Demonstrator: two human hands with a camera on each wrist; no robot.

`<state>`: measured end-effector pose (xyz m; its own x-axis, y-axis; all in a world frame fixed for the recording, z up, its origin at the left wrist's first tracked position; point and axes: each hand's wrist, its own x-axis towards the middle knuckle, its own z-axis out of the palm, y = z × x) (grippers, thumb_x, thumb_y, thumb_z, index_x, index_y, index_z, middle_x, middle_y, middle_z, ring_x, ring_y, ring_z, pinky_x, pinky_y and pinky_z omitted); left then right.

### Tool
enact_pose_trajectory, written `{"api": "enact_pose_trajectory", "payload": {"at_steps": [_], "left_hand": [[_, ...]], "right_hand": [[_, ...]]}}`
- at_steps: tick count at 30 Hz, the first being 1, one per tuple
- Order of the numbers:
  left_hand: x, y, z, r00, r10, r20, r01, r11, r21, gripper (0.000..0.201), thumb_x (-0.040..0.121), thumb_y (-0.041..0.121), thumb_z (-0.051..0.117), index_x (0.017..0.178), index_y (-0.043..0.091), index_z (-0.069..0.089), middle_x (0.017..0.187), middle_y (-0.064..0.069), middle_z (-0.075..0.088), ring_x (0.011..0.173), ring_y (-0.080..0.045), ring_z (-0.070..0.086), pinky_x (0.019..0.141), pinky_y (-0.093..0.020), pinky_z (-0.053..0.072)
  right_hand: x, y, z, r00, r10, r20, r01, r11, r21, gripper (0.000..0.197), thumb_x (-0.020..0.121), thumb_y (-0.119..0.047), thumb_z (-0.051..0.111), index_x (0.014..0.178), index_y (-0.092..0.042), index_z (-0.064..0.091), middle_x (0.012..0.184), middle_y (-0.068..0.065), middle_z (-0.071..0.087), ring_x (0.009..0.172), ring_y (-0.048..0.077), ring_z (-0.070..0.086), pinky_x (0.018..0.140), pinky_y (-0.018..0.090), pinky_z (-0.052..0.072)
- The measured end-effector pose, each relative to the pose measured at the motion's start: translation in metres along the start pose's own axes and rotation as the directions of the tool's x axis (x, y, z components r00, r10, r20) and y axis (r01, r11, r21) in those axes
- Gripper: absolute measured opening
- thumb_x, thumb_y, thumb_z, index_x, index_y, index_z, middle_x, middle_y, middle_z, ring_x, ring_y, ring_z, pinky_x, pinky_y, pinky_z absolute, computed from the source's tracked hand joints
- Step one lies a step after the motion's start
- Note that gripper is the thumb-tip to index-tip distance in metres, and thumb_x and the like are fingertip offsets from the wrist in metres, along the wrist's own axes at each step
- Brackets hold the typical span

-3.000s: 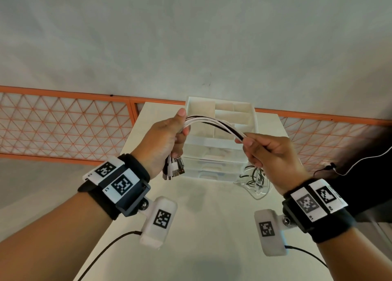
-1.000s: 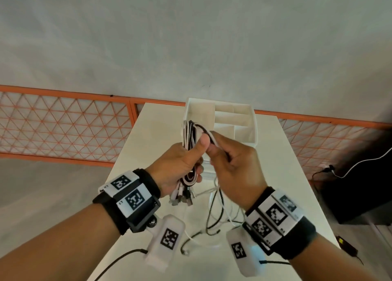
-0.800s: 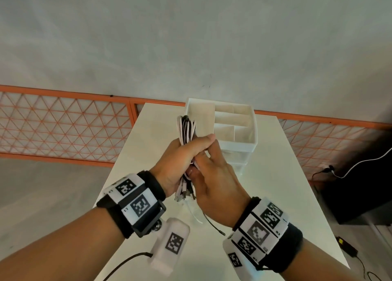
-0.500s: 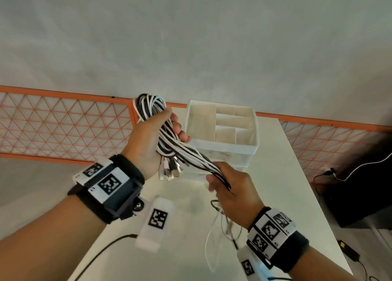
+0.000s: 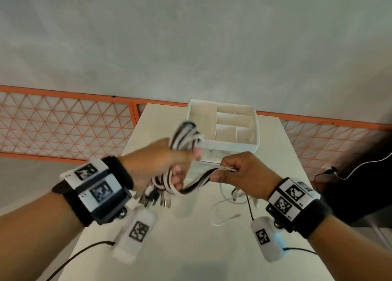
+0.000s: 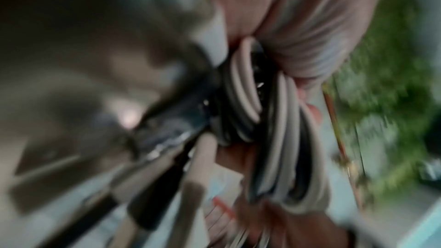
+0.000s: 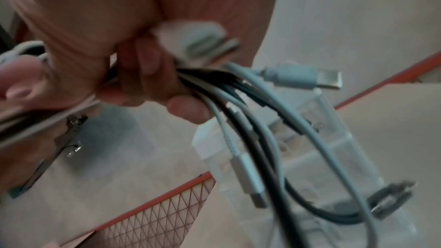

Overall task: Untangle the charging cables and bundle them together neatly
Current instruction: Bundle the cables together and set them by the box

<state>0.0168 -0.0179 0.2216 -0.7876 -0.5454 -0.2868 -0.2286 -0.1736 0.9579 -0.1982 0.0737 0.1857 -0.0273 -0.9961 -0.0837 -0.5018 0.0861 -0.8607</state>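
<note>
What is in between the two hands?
A stretch of black and white cables, sagging from the left hand to the right hand; the head view shows it.

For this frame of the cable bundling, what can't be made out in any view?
- Cable bundle: cable count unclear; the left hand covers the wraps in the head view, and the left wrist view is motion-blurred.
- Plug ends under the left hand: types blurred.
- Loose cable ends below the right hand: lengths cut off by the right wrist view's edge.

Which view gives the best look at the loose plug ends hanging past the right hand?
The right wrist view: the plug ends dangle sharp and close below the right hand. The head view shows them small and partly hidden beneath that hand. The left wrist view is blurred, showing only coiled cables.
</note>
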Motion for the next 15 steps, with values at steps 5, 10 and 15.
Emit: {"api": "enact_pose_trajectory", "payload": {"at_steps": [5,10,15], "left_hand": [[0.009,-0.008,0.028,0.997,-0.075,-0.035,0.083,0.872,0.482,0.032,0.081,0.033,0.079,0.085,0.004,0.067,0.052,-0.004,0.058,0.046,-0.015,0.051,0.06,-0.024,0.046],[0.022,-0.008,0.03,0.961,-0.044,-0.272,0.165,0.883,0.439,0.02,0.079,0.022,0.076,0.066,0.014,0.063,0.05,0.0,0.059,0.045,-0.012,0.052,0.054,-0.023,0.043],[0.026,-0.004,0.02,0.917,0.093,-0.388,0.078,0.911,0.404,0.022,0.082,0.023,0.073,0.079,0.002,0.069,0.062,-0.005,0.065,0.05,-0.012,0.052,0.053,-0.026,0.041]], "right_hand": [[0.01,-0.019,-0.006,1.0,0.015,-0.023,-0.018,0.988,-0.152,0.038,0.064,-0.048,0.089,0.066,-0.015,0.069,0.063,0.005,0.064,0.057,0.021,0.056,0.057,0.038,0.047],[0.012,-0.027,-0.003,0.976,0.01,-0.219,-0.027,0.997,-0.074,0.029,0.071,-0.03,0.089,0.065,-0.012,0.068,0.057,-0.007,0.058,0.05,0.004,0.048,0.052,0.021,0.038],[0.005,-0.036,-0.012,0.963,-0.015,-0.27,0.061,0.985,0.163,0.013,0.091,-0.016,0.071,0.085,-0.004,0.074,0.064,0.001,0.065,0.053,0.014,0.054,0.047,0.018,0.04]]}}
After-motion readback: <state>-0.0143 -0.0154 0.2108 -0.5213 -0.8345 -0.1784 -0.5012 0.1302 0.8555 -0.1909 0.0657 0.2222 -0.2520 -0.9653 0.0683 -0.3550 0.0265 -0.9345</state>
